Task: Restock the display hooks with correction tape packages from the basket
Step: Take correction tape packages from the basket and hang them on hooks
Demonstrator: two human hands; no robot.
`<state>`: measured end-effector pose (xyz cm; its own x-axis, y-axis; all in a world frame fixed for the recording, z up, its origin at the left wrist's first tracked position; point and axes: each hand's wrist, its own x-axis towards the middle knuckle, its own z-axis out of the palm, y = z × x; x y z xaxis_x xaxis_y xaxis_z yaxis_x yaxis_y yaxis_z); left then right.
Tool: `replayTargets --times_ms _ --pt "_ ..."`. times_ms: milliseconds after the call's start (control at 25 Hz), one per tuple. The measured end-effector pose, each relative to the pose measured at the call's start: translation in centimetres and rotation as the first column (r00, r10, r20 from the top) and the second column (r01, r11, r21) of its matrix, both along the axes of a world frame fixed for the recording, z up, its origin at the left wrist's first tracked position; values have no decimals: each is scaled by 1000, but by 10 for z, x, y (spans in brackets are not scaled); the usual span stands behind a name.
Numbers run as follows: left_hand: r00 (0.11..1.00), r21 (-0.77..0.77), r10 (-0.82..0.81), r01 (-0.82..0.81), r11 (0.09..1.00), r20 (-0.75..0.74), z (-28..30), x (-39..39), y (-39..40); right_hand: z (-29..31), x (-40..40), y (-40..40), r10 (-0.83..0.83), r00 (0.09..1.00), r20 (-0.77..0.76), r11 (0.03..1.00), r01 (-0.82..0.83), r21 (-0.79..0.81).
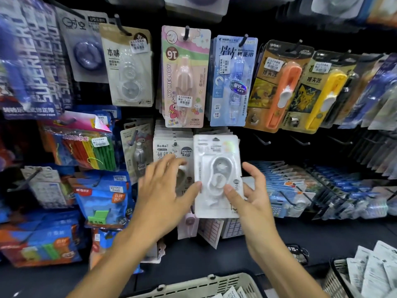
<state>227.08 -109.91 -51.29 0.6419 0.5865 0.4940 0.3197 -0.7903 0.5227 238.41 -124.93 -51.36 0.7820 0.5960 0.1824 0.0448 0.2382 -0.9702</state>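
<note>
Midway, I judge: the right hand (247,196) pinches a white blister-carded correction tape package (217,175) against the lower hook row, the left hand (165,190) spread open beside it — the beige plastic basket (193,286) still holds more.

Pink package (185,76) reads "MY MELODY"; blue pack (101,196) "M&G".

Your right hand (247,201) holds a correction tape package (217,175) upright before the display hooks (263,141), your left hand (165,194) touches its left edge, over the hung packages (171,147) behind, and the basket (206,286) sits below, nearest you.
</note>
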Motion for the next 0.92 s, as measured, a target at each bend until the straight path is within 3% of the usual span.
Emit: replayTargets --times_ms 80,160,320,440,480,520,560,600,640,680,720,800,920 --pt "981 233 82 -40 972 -175 -4 2 15 0 10 -6 -54 994 98 991 66 -114" --pt "945 268 106 -21 963 -308 -11 5 22 -5 16 -7 -108 978 178 975 139 -175" --pt "941 364 111 14 931 -320 -21 7 24 -18 15 -2 -218 972 84 967 227 -116" --pt "935 417 128 22 909 -330 -24 8 25 -19 26 10 -124 979 162 957 161 -240" --pt "932 427 131 28 904 -338 -26 8 24 -19 31 14 -109 962 249 921 192 -339" --pt "931 434 132 31 900 -341 -27 8 24 -22 37 17 -104 884 456 849 318 -421" --pt "931 437 133 32 899 -340 -29 7 25 -28 43 18 -75 713 697 781 477 -404" --pt "932 439 132 31 898 -337 -29 6 25 -33 49 19 18 469 883 743 585 -326" --pt "935 444 131 31 896 -331 -30 5 25 -38 56 22 160 212 964 741 620 -259" --pt "936 451 132 31 892 -325 -30 4 24 -39 64 27 304 44 952 738 621 -265" --pt "937 459 133 33 888 -323 -29 4 24 -36 72 34 396 -1 918 725 614 -312" --pt "938 484 146 26 875 -315 -30 5 23 -26 85 55 473 71 878 689 592 -418" --pt "937 512 161 22 859 -311 -31 7 23 -14 98 91 580 94 810 604 618 -504"
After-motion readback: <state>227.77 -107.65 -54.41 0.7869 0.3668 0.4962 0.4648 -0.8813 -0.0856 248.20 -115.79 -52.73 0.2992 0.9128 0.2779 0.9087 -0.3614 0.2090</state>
